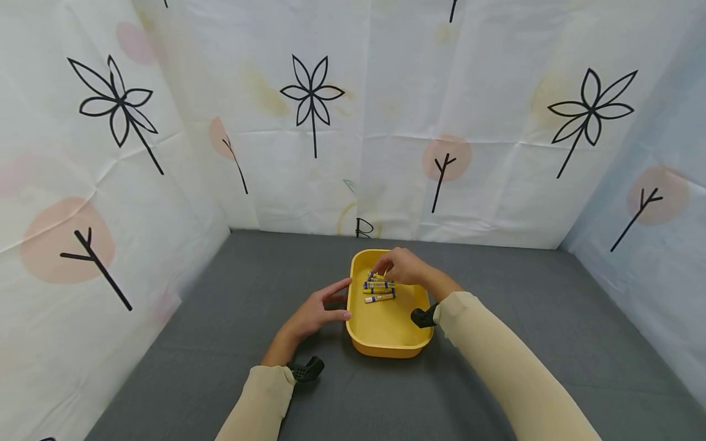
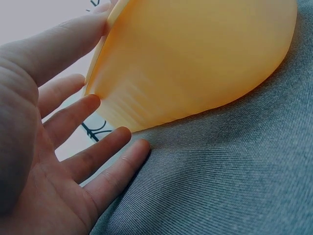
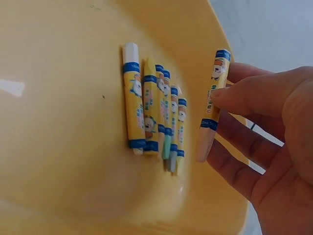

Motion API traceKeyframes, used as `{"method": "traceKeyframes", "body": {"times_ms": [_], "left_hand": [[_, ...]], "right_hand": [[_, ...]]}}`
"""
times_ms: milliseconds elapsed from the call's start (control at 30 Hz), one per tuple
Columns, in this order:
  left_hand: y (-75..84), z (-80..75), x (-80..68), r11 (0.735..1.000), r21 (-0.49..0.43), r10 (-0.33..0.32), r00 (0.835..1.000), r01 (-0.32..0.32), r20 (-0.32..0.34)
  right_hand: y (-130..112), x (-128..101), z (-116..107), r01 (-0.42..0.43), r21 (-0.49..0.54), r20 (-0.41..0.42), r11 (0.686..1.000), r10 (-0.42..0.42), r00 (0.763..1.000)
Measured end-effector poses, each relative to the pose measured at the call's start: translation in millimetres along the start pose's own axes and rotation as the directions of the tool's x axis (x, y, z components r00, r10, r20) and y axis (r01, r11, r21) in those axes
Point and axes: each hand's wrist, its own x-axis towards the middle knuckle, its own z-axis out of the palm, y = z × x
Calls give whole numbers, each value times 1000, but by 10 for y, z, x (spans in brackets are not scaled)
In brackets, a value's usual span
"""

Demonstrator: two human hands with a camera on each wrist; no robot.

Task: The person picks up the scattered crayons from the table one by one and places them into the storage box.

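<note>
Crayon held over the tray, ready to join the row.

Near the front of the grey tabletop, the left hand lies flat with fingers straight, its fingertips touching the tray at its left wall and holding nothing. Farther in, the right hand pinches one crayon between thumb and fingers, a tight grip over the tray's far half, just beside the row of crayons lying on the tray floor. To do this well, I judge: keep the crayon parallel to the row, lower it close before letting go, and let the left hand steady the tray so nothing rolls.
</note>
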Motion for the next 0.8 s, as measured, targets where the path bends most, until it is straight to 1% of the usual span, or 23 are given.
{"method": "traceKeyframes", "body": {"times_ms": [133, 233, 333, 467, 567, 667, 800], "left_hand": [[-10, -2, -3, 1000, -10, 0, 1000, 1, 7], [-15, -9, 2, 1000, -10, -5, 1000, 5, 12], [16, -19, 3, 1000, -10, -2, 1000, 2, 24], [187, -28, -33, 1000, -17, 9, 999, -8, 51], [315, -28, -76, 1000, -29, 15, 998, -13, 59], [353, -23, -99, 999, -34, 17, 998, -15, 53], [351, -20, -109, 999, -30, 14, 999, -13, 45]], "right_hand": [[-8, 2, 36, 45, 5, 34, 999, -45, 998], [-15, -20, 28, 49, 15, 25, 999, -49, 998], [-15, -57, -7, 36, 25, -20, 999, -35, 999], [1, -136, -79, 22, 70, -95, 997, -15, 995], [17, -203, -140, 9, 114, -131, 993, 6, 991], [60, -267, -203, -10, 161, -159, 987, 36, 987], [166, -361, -287, -35, 217, -205, 976, 81, 975]]}}
